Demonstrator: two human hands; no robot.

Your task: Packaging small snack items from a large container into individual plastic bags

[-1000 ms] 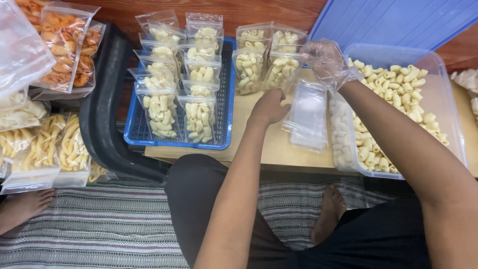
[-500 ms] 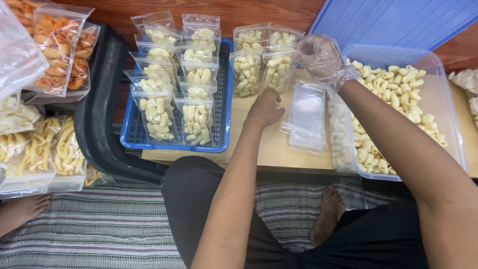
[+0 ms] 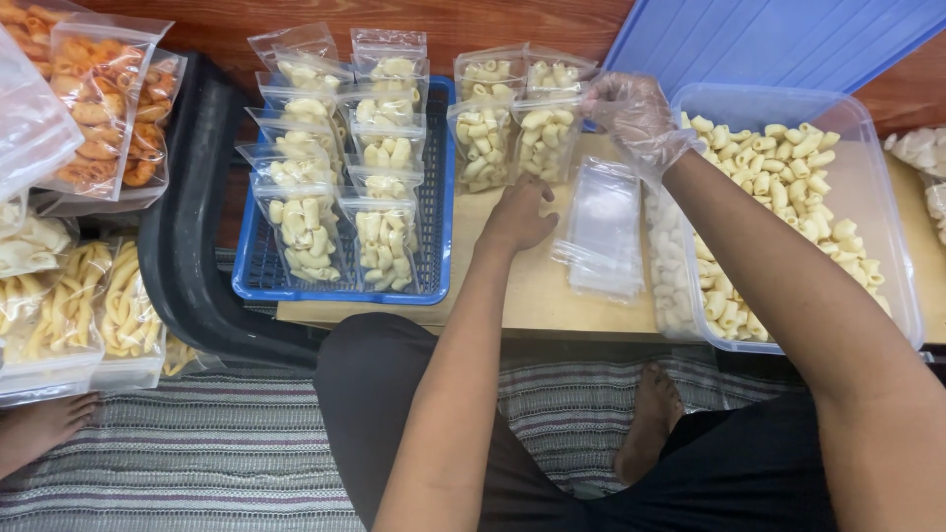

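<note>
My right hand (image 3: 636,118), in a thin clear glove, grips the top right edge of a small clear bag of pale curled crackers (image 3: 545,143), which stands on the wooden table (image 3: 537,291) beside another filled bag (image 3: 481,148). Just below these two bags, my bare left hand (image 3: 517,212) rests on the table with loosely bent fingers, fingertips at the bags' bases. A stack of empty clear bags (image 3: 603,229) lies right of my left hand. The clear tub of loose crackers (image 3: 892,227) sits under my right forearm.
A blue basket (image 3: 439,246) holds several filled bags in rows at left. A black tray edge (image 3: 182,256) and bags of orange and yellow snacks (image 3: 94,108) lie further left. A blue lid (image 3: 778,44) leans behind the tub. A bare foot (image 3: 34,429) shows at lower left.
My right hand has moved left and down, bringing the filled bag to stand beside the other one. My left hand has stayed near the bags' bases.
</note>
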